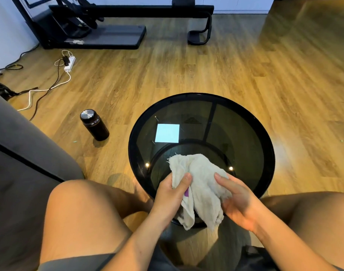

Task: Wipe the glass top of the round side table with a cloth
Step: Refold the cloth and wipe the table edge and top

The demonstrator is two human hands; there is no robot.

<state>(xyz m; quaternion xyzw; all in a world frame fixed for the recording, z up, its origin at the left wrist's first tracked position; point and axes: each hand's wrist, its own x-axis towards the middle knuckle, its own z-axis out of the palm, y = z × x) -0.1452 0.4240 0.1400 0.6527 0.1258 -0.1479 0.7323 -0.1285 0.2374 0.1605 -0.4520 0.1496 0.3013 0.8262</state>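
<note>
No text, label, brand or number can be read here: the dark flask point(94, 124) up and left of the hands shows none, nor does the white power strip point(69, 64) (too small to tell).

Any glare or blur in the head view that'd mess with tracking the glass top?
Head view: the glass top mirrors a bright square and two small light spots near the cloth; floor at upper right is smeared; wide-angle bending at the edges; both hands, left hand and right hand, are fairly sharp.
</note>
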